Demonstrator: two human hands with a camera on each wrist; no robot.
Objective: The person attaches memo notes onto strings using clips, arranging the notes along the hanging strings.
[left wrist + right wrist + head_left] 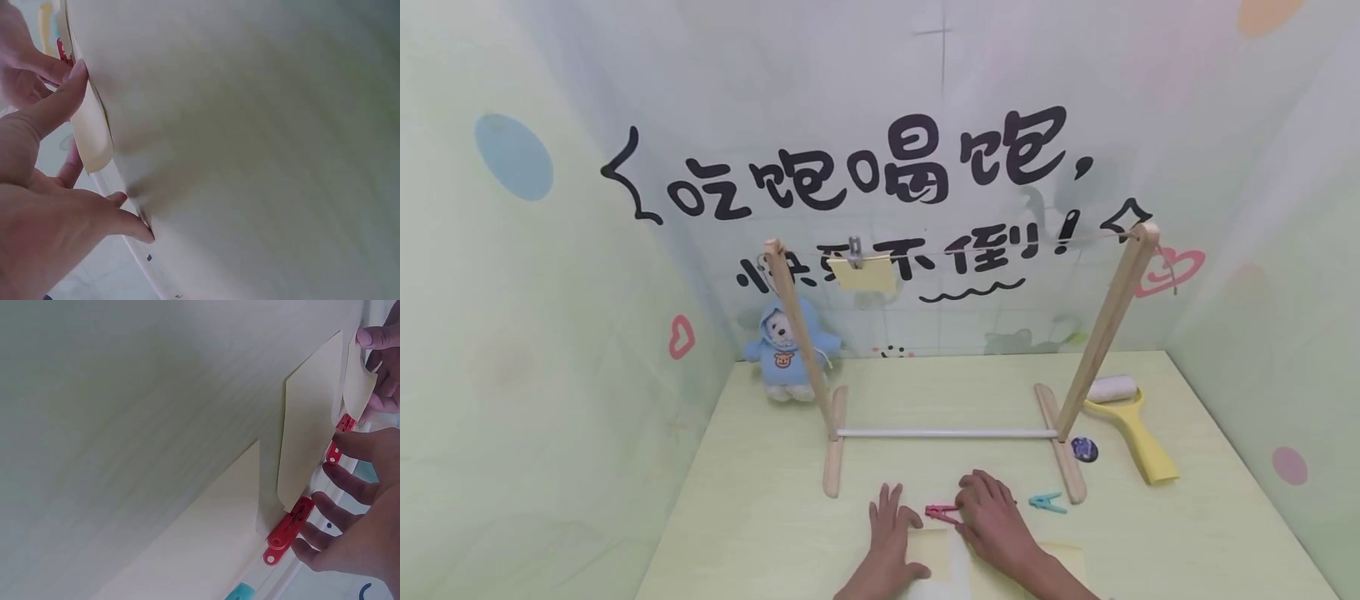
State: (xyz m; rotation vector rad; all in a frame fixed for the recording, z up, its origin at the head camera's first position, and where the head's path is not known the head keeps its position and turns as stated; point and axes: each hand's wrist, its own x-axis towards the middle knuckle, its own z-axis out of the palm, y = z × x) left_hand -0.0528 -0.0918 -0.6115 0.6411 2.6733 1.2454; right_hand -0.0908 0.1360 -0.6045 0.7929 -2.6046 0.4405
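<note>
From the head camera, both hands work near the front edge of the counter (1210, 533), just in front of a wooden drying rack (951, 433) that stands across the counter's middle. The left hand (891, 533) lies flat with straight fingers on a pale yellow sheet (936, 554) at the front edge. The right hand (992, 517) bends its fingers over a red clothespin (942, 512) lying just beyond the sheet; whether it actually pinches the pin cannot be told here. A teal clothespin (1047, 502) lies just to the right, by the rack's right foot. On the rack's string another yellow sheet (865, 273) hangs from a clip. A stuffed bear (788, 350) sits at the back left corner, and a lint roller (1131, 417) and a small dark disc (1084, 449) lie towards the right edge. From the left wrist camera, the left hand (56, 206) has fingertips pressed on the counter and its thumb touching the sheet's (90, 134) edge. From the right wrist camera, the right hand (356, 525) has its loosely bent fingers resting beside the red clothespin (289, 530), touching it without closing round it, next to the yellow sheet (309, 425).
</note>
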